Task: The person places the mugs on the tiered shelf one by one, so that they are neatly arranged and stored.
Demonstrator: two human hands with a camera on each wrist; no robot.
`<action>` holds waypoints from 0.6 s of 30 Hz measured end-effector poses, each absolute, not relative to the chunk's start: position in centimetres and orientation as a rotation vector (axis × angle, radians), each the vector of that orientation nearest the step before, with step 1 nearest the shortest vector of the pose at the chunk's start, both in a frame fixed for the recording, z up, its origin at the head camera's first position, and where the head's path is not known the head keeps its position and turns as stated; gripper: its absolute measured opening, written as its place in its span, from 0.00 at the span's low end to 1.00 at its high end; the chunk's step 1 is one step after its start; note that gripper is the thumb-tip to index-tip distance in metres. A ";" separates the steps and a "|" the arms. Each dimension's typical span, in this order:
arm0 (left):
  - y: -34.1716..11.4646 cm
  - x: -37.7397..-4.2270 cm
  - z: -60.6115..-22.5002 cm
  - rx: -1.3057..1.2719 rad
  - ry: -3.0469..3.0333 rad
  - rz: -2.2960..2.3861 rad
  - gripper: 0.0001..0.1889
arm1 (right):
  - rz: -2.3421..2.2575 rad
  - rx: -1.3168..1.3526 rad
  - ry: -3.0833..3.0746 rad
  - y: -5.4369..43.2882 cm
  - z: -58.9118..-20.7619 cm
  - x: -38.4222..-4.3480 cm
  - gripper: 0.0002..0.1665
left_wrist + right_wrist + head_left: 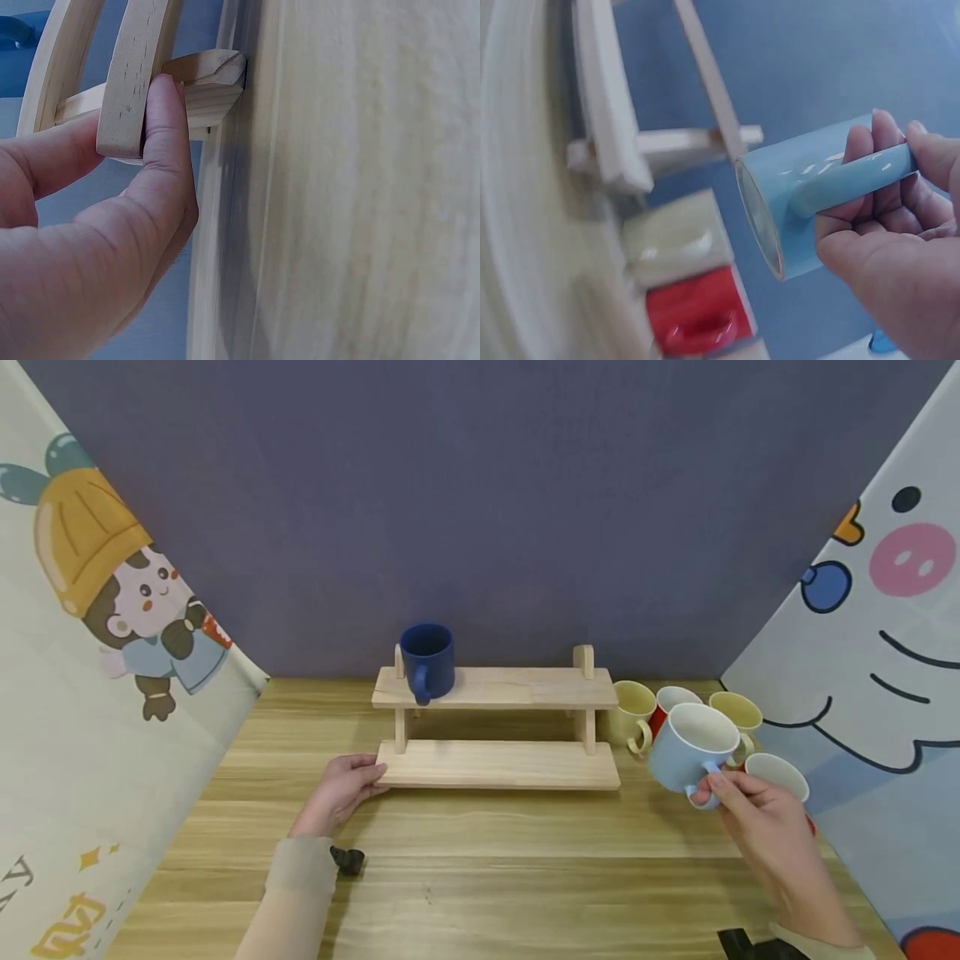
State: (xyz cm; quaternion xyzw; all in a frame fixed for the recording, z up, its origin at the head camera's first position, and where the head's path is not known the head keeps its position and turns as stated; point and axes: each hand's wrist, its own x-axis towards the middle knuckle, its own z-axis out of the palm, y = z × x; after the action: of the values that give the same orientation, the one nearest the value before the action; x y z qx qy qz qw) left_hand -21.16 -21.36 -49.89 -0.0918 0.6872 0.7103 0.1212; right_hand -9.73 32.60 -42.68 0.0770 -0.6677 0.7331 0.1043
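Observation:
My left hand (345,789) pinches the left end of the lower board of a two-tier wooden shelf (498,764). In the left wrist view, thumb and fingers lie on opposite faces of that board (129,90). On the shelf's upper tier, near the left end, stands a dark blue mug (435,668). To the right of the shelf, my right hand (772,835) holds a light blue mug (686,756) by its handle, raised and slightly tilted. The right wrist view shows fingers curled around the handle (855,180).
Several mugs cluster at the shelf's right: a yellow mug (626,714) right beside it, a red mug with white inside (658,718), another yellow mug (738,710) and a white-rimmed one (780,774) partly behind my right hand. A dark backdrop (480,510) rises behind the wooden table (480,877).

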 end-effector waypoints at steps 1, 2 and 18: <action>-21.4 -21.1 -49.9 -0.268 2.007 2.075 0.26 | 2.145 0.235 -1.991 32.2 -42.2 -9.9 0.13; -21.4 -21.1 -49.8 -0.268 2.008 2.076 0.26 | 2.140 0.250 -2.003 31.9 -41.8 -10.1 0.13; -21.4 -21.1 -49.9 -0.274 1.990 2.097 0.24 | 1.994 0.325 -2.150 23.2 -37.8 -14.7 0.13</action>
State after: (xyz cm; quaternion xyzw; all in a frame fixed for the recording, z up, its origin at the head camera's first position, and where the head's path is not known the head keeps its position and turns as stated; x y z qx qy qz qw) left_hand -21.09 -21.36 -49.86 -0.0938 0.6804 0.7171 0.1186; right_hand -14.71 23.20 -37.82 0.1096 -0.7254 0.6727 0.0957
